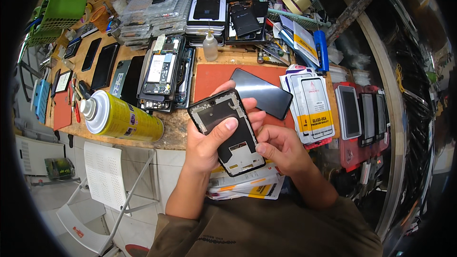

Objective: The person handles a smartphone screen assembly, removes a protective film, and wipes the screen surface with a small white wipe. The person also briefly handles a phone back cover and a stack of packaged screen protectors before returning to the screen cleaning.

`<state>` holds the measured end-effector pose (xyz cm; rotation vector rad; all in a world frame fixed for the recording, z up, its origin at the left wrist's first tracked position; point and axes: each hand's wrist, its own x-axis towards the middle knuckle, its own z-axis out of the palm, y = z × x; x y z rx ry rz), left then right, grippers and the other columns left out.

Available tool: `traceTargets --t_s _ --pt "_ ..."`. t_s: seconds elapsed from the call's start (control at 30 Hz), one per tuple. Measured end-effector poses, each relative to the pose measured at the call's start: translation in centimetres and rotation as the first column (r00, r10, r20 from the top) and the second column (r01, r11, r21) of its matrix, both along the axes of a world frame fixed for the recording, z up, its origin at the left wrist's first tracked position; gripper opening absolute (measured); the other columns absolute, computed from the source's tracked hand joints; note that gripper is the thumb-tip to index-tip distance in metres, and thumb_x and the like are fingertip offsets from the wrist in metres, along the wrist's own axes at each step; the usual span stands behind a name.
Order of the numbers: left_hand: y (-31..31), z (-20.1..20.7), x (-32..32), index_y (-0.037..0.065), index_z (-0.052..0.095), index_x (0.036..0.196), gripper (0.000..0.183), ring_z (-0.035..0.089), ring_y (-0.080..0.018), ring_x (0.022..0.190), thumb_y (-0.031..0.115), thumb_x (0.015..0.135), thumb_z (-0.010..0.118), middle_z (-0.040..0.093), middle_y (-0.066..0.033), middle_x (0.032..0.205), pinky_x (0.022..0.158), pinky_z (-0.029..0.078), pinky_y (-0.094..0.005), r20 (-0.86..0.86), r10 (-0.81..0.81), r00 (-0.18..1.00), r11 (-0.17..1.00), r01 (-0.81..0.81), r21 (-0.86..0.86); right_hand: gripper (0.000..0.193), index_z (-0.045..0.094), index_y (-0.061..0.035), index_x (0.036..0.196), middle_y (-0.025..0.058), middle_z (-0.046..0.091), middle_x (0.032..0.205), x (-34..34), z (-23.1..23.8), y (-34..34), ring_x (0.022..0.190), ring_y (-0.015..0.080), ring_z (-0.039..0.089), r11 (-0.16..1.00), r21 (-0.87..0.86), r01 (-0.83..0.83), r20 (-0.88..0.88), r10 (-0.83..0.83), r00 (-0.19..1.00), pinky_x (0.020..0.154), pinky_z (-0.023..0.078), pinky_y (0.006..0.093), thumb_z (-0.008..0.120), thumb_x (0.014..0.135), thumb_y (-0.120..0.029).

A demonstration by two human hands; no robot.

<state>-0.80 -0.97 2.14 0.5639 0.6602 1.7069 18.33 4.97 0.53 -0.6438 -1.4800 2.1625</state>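
Phone frame: the black-and-silver frame [233, 140] is resting in the left hand, tilting, between the mat and the person's lap.
Left grip: the left hand [202, 143] is gripping it, thumb lying across its face, fingertips showing past its right edge.
Right grip: the right hand [285, 152] is hovering curled at that right edge, thumb and forefinger sitting close together; I can't tell whether they're pinching it.
Mat: the red mat [209, 78] is covering part of the wooden worktop [173, 133], with a dark glossy phone [262, 94] lying on it.
Right side: white-and-yellow packets [318, 104] are overlapping beside that phone.
Left side: a yellow spray can [127, 119] is leaning near the worktop's edge.
Far side: a pump bottle [210, 48] is standing right of some opened phones [162, 69].
Lap: more packets [257, 186] are lying below the frame.
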Motion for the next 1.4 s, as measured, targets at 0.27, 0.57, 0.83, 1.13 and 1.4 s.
traceTargets --t_s 0.27,0.57,0.83,1.13,1.4 --pt "-0.2 0.4 0.1 -0.004 0.031 0.158 0.071 0.07 -0.0402 0.117 0.011 0.099 0.067 0.064 -0.0293 0.131 0.101 0.059 -0.0499 0.01 -0.011 1.0 0.999 0.011 -0.049 0.009 0.06 -0.003 0.101 -0.0041 0.057 0.09 0.3 0.1 -0.3 0.079 0.0023 0.049 1.0 -0.02 0.011 0.002 -0.011 1.0 0.068 0.039 0.021 0.064 0.104 -0.01" --pt "-0.2 0.4 -0.1 -0.006 0.033 0.156 0.069 0.069 -0.0407 0.118 0.013 0.099 0.067 0.064 -0.0304 0.132 0.101 0.059 -0.0492 0.028 -0.071 0.997 0.997 0.071 -0.018 0.01 0.064 0.0005 0.104 -0.0015 0.06 0.095 0.5 0.7 -0.4 0.085 0.0047 0.054 0.999 0.038 0.032 0.018 -0.033 0.999 0.074 0.044 0.0231 0.067 0.102 -0.008" --pt "-0.2 -0.2 0.5 -0.008 0.035 0.155 0.073 0.071 -0.0335 0.111 0.012 0.095 0.071 0.066 -0.0232 0.12 0.094 0.064 -0.0491 0.044 -0.09 0.995 0.993 0.093 -0.075 0.017 0.069 0.0041 0.115 0.0051 0.069 0.1 0.2 3.9 1.9 0.092 0.0096 0.065 0.875 0.365 0.317 0.003 -0.342 0.94 0.082 0.054 0.0256 0.066 0.102 -0.007" --pt "-0.2 -0.7 1.6 -0.001 0.044 0.141 0.061 0.073 -0.0292 0.102 0.005 0.089 0.075 0.065 -0.0192 0.119 0.085 0.067 -0.0446 -0.031 0.003 1.0 0.995 -0.006 -0.096 0.026 0.064 0.0049 0.125 0.0063 0.071 0.103 -1.4 4.1 4.2 0.089 0.0102 0.068 0.999 -0.043 0.024 -0.018 -0.025 1.0 0.074 0.058 0.0264 0.065 0.104 -0.01" --pt "-0.7 -1.4 1.3 -0.001 0.052 0.135 0.044 0.07 -0.0164 0.105 0.007 0.097 0.074 0.071 -0.011 0.118 0.092 0.058 -0.0333 -0.237 -0.018 0.971 0.995 -0.005 -0.096 0.02 0.064 0.0036 0.117 0.0036 0.068 0.104 -0.7 2.6 5.1 0.095 0.0091 0.064 0.999 -0.027 -0.025 0.017 0.026 1.0 0.085 0.053 0.0264 0.067 0.102 -0.01"
